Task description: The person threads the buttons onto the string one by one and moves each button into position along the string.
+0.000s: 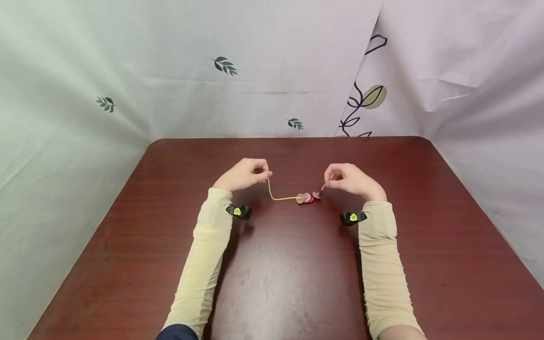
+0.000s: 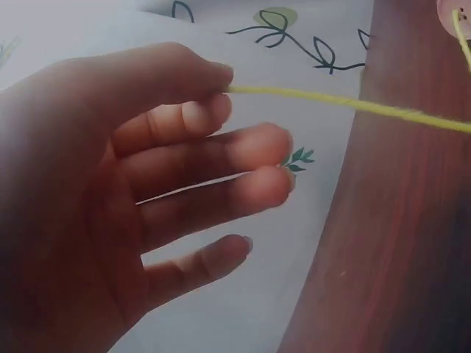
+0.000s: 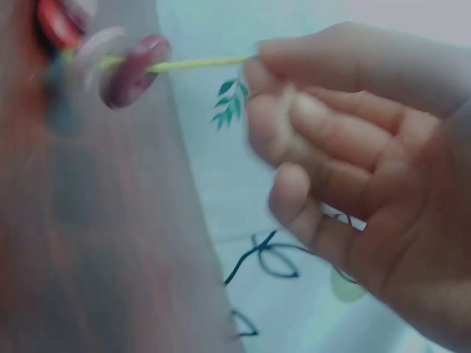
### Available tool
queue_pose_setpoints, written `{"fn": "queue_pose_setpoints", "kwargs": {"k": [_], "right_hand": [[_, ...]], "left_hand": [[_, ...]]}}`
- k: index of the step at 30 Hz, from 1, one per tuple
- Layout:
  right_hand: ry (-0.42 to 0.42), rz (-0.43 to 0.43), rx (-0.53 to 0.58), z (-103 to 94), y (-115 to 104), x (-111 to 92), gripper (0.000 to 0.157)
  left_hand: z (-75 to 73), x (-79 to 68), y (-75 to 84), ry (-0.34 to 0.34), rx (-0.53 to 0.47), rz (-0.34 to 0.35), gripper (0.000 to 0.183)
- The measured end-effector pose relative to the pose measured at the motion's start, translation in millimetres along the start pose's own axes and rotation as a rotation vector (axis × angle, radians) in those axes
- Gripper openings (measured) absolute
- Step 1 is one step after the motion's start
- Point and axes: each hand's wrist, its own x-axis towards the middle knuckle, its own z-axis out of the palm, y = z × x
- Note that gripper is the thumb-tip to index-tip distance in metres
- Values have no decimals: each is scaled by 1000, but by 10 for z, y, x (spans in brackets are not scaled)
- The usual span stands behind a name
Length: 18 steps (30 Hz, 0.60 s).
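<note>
A yellow string (image 2: 309, 96) runs between the two hands with several pink and red buttons (image 1: 308, 198) threaded on it. My left hand (image 1: 246, 174) pinches one end between thumb and index finger, its other fingers loosely bent. From there the string drops, then bends right toward the buttons. My right hand (image 1: 350, 179) pinches the other end close to the buttons. In the right wrist view a dark red button (image 3: 137, 72) hangs nearest the right fingertips, blurred. Whether the lowest buttons touch the table is not clear.
A dark reddish-brown wooden table (image 1: 280, 274) lies under both arms. Pale cloth (image 1: 272, 56) with leaf prints hangs behind it and at both sides. Black wrist cameras are strapped over the cream sleeves (image 1: 204, 255).
</note>
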Motion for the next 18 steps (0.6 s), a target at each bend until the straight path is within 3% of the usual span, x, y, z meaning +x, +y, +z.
{"fn": "queue_pose_setpoints", "kwargs": {"k": [10,18], "right_hand": [[265,-127,53,-65,-368,-56,7],[509,-208,317,-27,-589,-32,16]], "left_hand": [[50,11,-7,-80,-1,-10,15],[150,64,10,-178,24,-12,16]]}}
